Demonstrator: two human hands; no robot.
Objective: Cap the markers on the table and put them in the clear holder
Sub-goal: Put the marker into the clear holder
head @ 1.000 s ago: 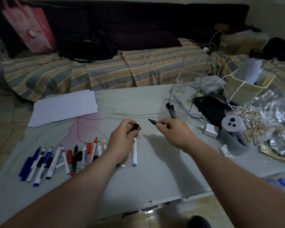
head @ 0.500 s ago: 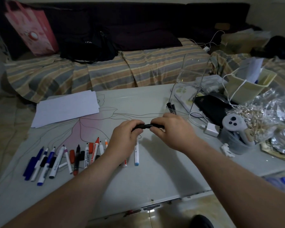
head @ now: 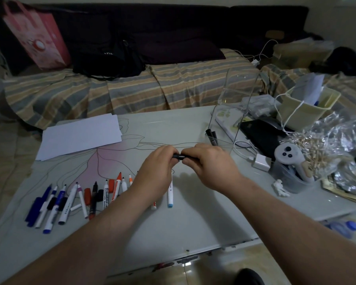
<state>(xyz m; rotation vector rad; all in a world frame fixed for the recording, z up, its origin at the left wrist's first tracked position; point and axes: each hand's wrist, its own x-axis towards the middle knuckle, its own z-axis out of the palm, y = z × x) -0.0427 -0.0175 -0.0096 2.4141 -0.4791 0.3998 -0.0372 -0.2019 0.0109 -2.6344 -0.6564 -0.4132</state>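
Observation:
A black marker (head: 180,156) is held level above the table between both hands. My left hand (head: 156,171) pinches its cap end and my right hand (head: 210,165) grips the barrel; the two meet at the marker's middle. Most of the marker is hidden by my fingers. The clear holder (head: 232,112) stands just behind my right hand with two black markers (head: 212,136) in its low front cup. Several loose markers and caps (head: 80,198) lie in a row at the left front, and a white marker with a blue end (head: 170,194) lies under my left wrist.
White paper sheets (head: 80,138) lie at the table's back left. On the right are a black wallet (head: 263,134), a white charger (head: 260,162), a grey controller in a tub (head: 288,157), a bag of wooden pegs (head: 321,149) and a cream bin (head: 308,108). A striped sofa sits behind.
One second ago the hands were apart, cap in the left, uncapped marker in the right. They came together and now the cap sits on the marker, the hands pressed closer.

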